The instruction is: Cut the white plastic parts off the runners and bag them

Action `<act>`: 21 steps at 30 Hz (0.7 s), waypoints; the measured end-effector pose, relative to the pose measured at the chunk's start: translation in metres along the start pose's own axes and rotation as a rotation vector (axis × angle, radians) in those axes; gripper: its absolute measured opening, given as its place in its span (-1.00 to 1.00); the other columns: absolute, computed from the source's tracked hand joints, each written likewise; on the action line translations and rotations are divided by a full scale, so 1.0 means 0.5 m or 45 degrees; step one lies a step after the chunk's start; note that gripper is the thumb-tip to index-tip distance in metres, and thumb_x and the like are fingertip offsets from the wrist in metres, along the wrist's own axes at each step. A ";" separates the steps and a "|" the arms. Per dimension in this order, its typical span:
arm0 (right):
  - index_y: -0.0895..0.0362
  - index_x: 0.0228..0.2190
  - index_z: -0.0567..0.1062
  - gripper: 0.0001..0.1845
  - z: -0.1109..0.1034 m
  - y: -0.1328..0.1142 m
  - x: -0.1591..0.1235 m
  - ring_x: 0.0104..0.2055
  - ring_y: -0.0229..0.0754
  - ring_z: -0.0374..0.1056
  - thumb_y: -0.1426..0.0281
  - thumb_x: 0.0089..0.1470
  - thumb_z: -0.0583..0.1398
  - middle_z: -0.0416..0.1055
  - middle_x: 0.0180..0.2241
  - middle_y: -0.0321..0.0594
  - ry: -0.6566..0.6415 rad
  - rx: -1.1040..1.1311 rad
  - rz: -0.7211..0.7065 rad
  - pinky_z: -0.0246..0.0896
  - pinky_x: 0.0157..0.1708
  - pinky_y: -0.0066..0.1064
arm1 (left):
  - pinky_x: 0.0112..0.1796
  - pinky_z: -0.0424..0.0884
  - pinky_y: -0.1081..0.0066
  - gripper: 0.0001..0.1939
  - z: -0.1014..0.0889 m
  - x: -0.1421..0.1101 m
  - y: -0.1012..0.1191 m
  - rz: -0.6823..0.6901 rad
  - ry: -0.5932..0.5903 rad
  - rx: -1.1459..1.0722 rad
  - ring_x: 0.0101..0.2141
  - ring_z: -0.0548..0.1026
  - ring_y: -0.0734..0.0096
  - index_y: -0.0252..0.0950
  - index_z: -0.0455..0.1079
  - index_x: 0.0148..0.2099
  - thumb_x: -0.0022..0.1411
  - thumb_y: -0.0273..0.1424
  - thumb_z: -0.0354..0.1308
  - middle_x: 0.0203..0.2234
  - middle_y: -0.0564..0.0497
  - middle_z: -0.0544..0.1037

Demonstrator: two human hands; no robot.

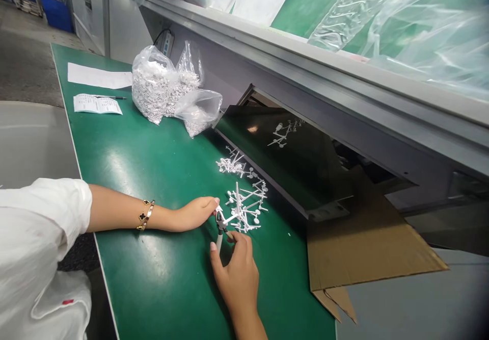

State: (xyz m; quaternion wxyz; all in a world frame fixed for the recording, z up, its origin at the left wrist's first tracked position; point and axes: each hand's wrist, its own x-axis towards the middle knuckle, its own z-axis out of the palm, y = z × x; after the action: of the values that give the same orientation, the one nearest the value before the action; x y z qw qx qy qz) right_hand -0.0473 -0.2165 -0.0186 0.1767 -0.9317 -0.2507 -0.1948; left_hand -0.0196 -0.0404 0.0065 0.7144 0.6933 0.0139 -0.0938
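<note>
Pinching white plastic piece [219, 209] in left hand [196, 213], right hand [239, 279] gripping nippers [219, 242] by the handles, just left of white sprues [237, 205]; blades sit near left fingertips, so a slip could nick skin

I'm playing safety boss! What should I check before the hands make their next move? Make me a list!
1. Right hand has hold of the cutter: ok.
2. Left hand has hold of the white piece: ok, it's at the fingertips.
3. Left fingertips well away from the cutter's jaws: not ok, they are very close.
4. Cutter's jaws open or closed: cannot tell, they're too small to see.
5. Space beside the hands free of clutter: not ok, branching white pieces lie right there.
6. Clear bags away from the hands: ok, they're further up the green table.
</note>
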 end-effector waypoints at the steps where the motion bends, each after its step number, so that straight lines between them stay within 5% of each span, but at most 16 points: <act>1: 0.08 -0.17 0.26 -0.62 0.000 0.001 0.000 -0.30 -0.09 0.39 0.05 0.18 -0.01 0.35 -0.26 -0.13 0.005 0.008 -0.001 0.28 -0.51 -0.36 | -0.47 0.11 0.50 -0.62 0.001 -0.001 -0.001 -0.042 0.000 -0.046 -0.55 0.09 0.57 -0.28 0.07 -0.47 0.34 -0.20 -0.26 -0.60 0.17 0.12; 11: 0.09 -0.16 0.28 -0.61 0.000 0.005 0.000 -0.27 -0.10 0.39 0.05 0.20 -0.01 0.36 -0.24 -0.12 0.026 0.031 -0.007 0.30 -0.46 -0.36 | -0.48 0.11 0.50 -0.59 0.005 -0.001 -0.013 -0.068 -0.011 -0.131 -0.57 0.09 0.61 -0.28 0.07 -0.45 0.29 -0.08 -0.22 -0.57 0.17 0.14; 21: 0.10 -0.17 0.28 -0.60 -0.002 0.000 0.001 -0.30 -0.10 0.41 0.04 0.20 -0.01 0.38 -0.26 -0.11 0.074 -0.012 -0.052 0.30 -0.51 -0.38 | -0.44 0.11 0.47 -0.63 0.003 -0.004 -0.009 -0.045 0.001 -0.093 -0.55 0.10 0.57 -0.27 0.09 -0.45 0.33 -0.19 -0.25 -0.56 0.16 0.16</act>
State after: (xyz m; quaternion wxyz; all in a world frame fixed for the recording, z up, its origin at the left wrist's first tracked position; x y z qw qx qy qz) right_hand -0.0473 -0.2167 -0.0176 0.1754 -0.9211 -0.2636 -0.2267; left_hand -0.0223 -0.0419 0.0025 0.7374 0.6665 0.0300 -0.1057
